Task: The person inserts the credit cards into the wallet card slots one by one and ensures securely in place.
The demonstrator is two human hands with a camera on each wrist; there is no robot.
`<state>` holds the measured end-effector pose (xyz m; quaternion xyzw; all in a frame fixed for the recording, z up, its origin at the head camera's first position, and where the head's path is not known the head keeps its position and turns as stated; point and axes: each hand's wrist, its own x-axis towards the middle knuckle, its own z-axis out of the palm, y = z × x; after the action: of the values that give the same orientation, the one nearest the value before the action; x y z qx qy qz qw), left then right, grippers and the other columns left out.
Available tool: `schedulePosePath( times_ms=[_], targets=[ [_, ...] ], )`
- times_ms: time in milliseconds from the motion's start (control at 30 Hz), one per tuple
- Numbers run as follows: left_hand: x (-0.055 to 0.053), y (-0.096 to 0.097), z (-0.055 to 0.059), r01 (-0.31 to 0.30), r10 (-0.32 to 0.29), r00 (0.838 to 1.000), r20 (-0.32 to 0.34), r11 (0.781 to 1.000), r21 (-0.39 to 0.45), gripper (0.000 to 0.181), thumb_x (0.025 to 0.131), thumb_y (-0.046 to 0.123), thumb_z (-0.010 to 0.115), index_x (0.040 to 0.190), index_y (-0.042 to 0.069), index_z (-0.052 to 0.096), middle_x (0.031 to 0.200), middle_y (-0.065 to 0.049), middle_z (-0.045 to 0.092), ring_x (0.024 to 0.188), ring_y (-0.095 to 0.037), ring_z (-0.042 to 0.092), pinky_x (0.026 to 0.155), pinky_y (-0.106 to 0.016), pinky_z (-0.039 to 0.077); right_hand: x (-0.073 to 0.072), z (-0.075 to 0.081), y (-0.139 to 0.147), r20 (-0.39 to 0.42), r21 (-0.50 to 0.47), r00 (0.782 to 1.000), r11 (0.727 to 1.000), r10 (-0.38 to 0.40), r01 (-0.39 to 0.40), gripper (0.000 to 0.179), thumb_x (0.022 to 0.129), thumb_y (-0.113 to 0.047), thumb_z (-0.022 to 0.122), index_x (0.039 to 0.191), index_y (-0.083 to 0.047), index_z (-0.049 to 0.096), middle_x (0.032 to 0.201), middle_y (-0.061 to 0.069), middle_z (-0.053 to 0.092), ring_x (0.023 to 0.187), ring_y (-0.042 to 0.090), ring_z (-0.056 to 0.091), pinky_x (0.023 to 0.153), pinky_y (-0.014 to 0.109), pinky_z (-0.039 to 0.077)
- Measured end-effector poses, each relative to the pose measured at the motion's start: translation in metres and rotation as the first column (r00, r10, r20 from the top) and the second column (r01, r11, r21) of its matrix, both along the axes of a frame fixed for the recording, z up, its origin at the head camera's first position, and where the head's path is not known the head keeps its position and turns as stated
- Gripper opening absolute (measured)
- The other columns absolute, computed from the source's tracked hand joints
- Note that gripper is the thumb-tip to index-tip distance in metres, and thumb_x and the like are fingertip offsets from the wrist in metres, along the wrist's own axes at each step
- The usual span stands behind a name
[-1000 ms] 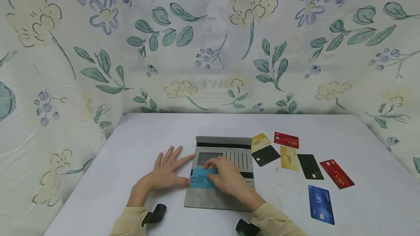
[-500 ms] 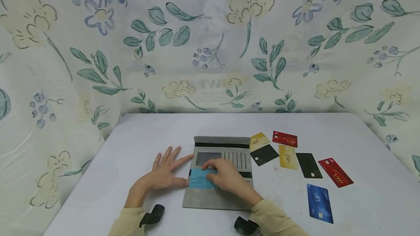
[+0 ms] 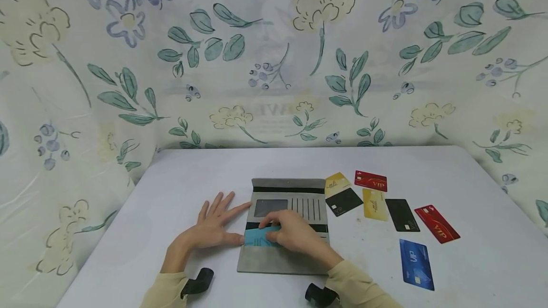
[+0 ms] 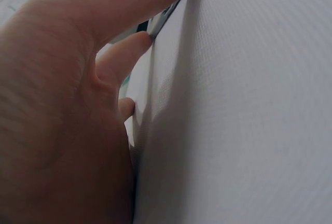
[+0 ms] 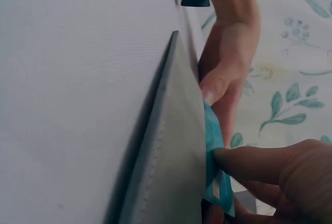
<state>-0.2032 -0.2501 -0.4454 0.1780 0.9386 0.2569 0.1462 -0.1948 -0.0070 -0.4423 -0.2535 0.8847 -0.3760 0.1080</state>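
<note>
A grey card holder (image 3: pixel 265 261) lies opened out on the white table, with a windowed pocket and a row of slits in its upper half. At its lower pocket my right hand (image 3: pixel 295 230) pinches a light-blue card (image 3: pixel 255 238) between thumb and fingers. The right wrist view shows the blue card (image 5: pixel 212 133) standing up along the holder's grey panel (image 5: pixel 179 141). My left hand (image 3: pixel 212 226) lies with spread fingers on the table, thumb and index fingertip right at the holder's left edge. Part of the card is hidden behind my right hand.
Right of the holder lie several loose cards: a red card (image 3: pixel 370 181), a gold card (image 3: pixel 375 204), a black card (image 3: pixel 402 215), another red card (image 3: pixel 437 223) and a dark-blue card (image 3: pixel 416 264). A black card (image 3: pixel 344 202) overlaps a gold one (image 3: pixel 337 182) beside the holder.
The light-blue card's upper edge has dropped and tilted, with more of the black strip above it showing. My right fingers have shifted slightly down with it. The left hand keeps its place.
</note>
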Motion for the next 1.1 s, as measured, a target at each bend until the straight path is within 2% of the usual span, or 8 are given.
schedulePosePath(
  times_ms=[200,300,467,600,733,833,967,1100],
  targets=[
    [0.000,0.000,-0.001,-0.002,0.002,1.000,-0.001,1.000,0.010,0.086,0.079,0.054,0.073,0.152,0.022,0.040,0.164,-0.024,0.007,0.148,-0.048,-0.011,0.112,-0.067,-0.014,0.005,0.001,-0.003,-0.096,0.075,0.995,0.996,-0.039,0.046,0.016,0.084,-0.014,0.077,0.098,-0.010,0.071,0.087,-0.002,0.062,0.077,0.009,0.050,0.069,0.024,0.043],
    [0.000,0.000,-0.001,-0.001,0.001,1.000,0.002,1.000,0.012,0.086,0.080,0.054,0.073,0.152,0.022,0.040,0.164,-0.024,0.007,0.149,-0.047,-0.012,0.113,-0.066,-0.015,0.009,0.002,-0.004,-0.124,0.117,0.991,0.991,-0.052,0.067,0.018,0.083,-0.017,0.079,0.097,-0.011,0.070,0.086,-0.004,0.058,0.076,0.009,0.048,0.069,0.024,0.043],
    [0.000,0.000,-0.002,-0.003,0.003,1.000,0.003,1.000,0.014,0.086,0.080,0.055,0.072,0.152,0.022,0.040,0.164,-0.023,0.007,0.149,-0.046,-0.012,0.113,-0.065,-0.016,0.010,0.005,-0.002,-0.121,0.146,0.992,0.988,-0.033,0.050,0.022,0.082,-0.023,0.080,0.098,-0.012,0.070,0.091,-0.003,0.057,0.080,0.010,0.047,0.072,0.026,0.044],
    [0.000,0.000,-0.003,-0.009,0.009,1.000,-0.001,1.000,0.009,0.085,0.080,0.055,0.072,0.152,0.022,0.041,0.164,-0.023,0.007,0.149,-0.046,-0.012,0.113,-0.065,-0.016,0.010,0.008,0.001,-0.095,0.194,0.995,0.981,0.016,0.002,0.036,0.078,-0.035,0.083,0.102,-0.013,0.069,0.097,-0.002,0.057,0.086,0.012,0.049,0.076,0.027,0.045],
    [0.001,0.001,-0.002,-0.017,0.017,1.000,0.002,1.000,0.001,0.086,0.079,0.055,0.073,0.152,0.022,0.041,0.164,-0.023,0.007,0.149,-0.046,-0.011,0.113,-0.066,-0.015,0.014,0.011,0.000,-0.096,0.299,0.992,0.953,0.081,-0.049,0.060,0.070,-0.047,0.087,0.113,-0.013,0.064,0.105,0.001,0.053,0.096,0.017,0.047,0.082,0.030,0.050],
    [0.001,0.001,-0.001,-0.019,0.019,1.000,0.003,1.000,-0.003,0.087,0.078,0.055,0.073,0.152,0.022,0.041,0.164,-0.024,0.007,0.149,-0.047,-0.011,0.113,-0.066,-0.014,0.020,0.012,-0.002,-0.124,0.362,0.985,0.930,0.118,-0.066,0.073,0.065,-0.050,0.089,0.119,-0.012,0.060,0.105,0.001,0.049,0.098,0.018,0.044,0.078,0.030,0.051],
    [0.001,0.001,-0.001,-0.017,0.017,1.000,-0.001,1.000,-0.003,0.087,0.079,0.056,0.072,0.152,0.022,0.041,0.164,-0.023,0.007,0.149,-0.047,-0.011,0.113,-0.066,-0.014,0.023,0.010,-0.005,-0.192,0.423,0.970,0.904,0.149,-0.055,0.076,0.064,-0.051,0.088,0.120,-0.010,0.058,0.103,0.002,0.048,0.097,0.018,0.043,0.073,0.031,0.050],
    [0.000,0.001,-0.001,-0.018,0.018,1.000,-0.004,1.000,0.005,0.086,0.079,0.056,0.072,0.151,0.021,0.041,0.164,-0.023,0.007,0.149,-0.046,-0.011,0.113,-0.065,-0.015,0.024,0.009,-0.006,-0.245,0.460,0.955,0.887,0.170,-0.040,0.076,0.066,-0.053,0.086,0.122,-0.010,0.058,0.103,0.002,0.050,0.097,0.018,0.044,0.074,0.031,0.051]
  ],
)
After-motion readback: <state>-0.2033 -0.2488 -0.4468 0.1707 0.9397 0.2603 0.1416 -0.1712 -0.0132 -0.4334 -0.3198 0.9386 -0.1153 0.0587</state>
